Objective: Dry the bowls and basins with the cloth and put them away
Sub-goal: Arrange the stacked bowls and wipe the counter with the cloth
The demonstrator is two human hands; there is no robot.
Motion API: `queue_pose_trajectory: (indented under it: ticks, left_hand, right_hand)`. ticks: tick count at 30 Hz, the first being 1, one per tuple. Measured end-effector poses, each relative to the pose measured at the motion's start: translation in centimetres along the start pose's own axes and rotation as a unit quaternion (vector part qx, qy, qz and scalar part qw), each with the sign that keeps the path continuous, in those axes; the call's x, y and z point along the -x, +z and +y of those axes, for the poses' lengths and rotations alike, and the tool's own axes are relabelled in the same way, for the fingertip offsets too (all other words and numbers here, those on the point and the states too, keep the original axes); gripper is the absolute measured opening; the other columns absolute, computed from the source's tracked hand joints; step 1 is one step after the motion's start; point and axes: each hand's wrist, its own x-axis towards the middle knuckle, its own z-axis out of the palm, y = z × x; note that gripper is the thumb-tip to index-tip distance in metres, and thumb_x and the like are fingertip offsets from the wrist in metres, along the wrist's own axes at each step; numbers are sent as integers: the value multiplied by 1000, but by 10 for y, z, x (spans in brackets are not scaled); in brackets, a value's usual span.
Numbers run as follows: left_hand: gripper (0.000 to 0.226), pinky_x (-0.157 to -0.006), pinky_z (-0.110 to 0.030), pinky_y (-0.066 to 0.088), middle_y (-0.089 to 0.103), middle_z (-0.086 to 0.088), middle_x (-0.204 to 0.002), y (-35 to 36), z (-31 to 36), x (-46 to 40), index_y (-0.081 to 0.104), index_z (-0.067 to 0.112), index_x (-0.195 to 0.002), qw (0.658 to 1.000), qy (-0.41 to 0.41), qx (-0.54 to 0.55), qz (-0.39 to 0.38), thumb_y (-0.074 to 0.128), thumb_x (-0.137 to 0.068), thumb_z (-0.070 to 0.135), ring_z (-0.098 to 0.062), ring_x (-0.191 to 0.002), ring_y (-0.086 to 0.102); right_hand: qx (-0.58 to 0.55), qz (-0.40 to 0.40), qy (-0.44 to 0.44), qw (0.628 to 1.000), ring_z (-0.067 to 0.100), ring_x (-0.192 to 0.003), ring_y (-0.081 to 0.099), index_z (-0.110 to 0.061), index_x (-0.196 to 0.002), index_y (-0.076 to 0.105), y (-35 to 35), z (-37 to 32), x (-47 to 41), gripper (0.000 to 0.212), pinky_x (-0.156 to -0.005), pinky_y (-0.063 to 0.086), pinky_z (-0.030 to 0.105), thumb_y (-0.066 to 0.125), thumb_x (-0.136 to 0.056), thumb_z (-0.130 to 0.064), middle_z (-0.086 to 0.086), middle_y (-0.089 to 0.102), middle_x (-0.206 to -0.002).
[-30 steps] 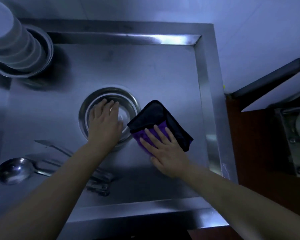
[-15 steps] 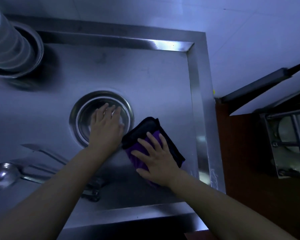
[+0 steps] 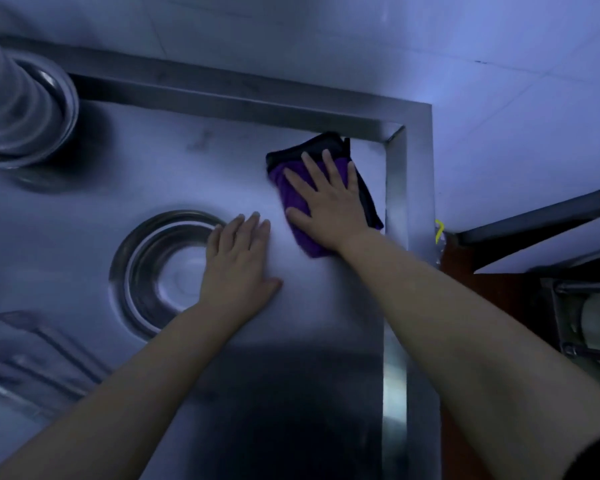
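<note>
The room is dim, with bluish light. A pale tiled wall [image 3: 361, 46] runs along the back and the right. A shiny metal table [image 3: 409, 237] has a raised rim. A dark reddish-brown floor [image 3: 499, 306] shows on the right.

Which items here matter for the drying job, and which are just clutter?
Job:
- purple cloth under right hand
- steel basin by left hand
- stacked bowls

Clutter:
- utensils, lower left
- rack, right edge

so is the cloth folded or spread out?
Folded. The cloth shows stacked black and purple layers under the flat right hand, near the steel surface's back right corner.
</note>
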Motion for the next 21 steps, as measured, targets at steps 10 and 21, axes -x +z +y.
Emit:
queue_pose_trajectory:
  ticks: [10,21]
  left_hand:
    - [101,-116,-46,7,5,-5,-160,10,16,-5,10,18,-150,995,-7,-64,-71,63,-74,59,-24,-144,10]
    - [82,-115,-44,9,17,-9,-157,10,18,17,22,16,-147,998,3,-59,-25,59,-82,50,-27,-143,14]
  right_hand:
    - [-40,12,120,992,32,-146,-7,-28,-152,11,-6,50,-9,63,-116,-3,55,33,-95,-43,3,-1,-161]
    - [-25,6,103,994,35,-146,-1,-28,-152,15,18,-7,115,68,-116,0,54,39,-91,-47,10,4,-161]
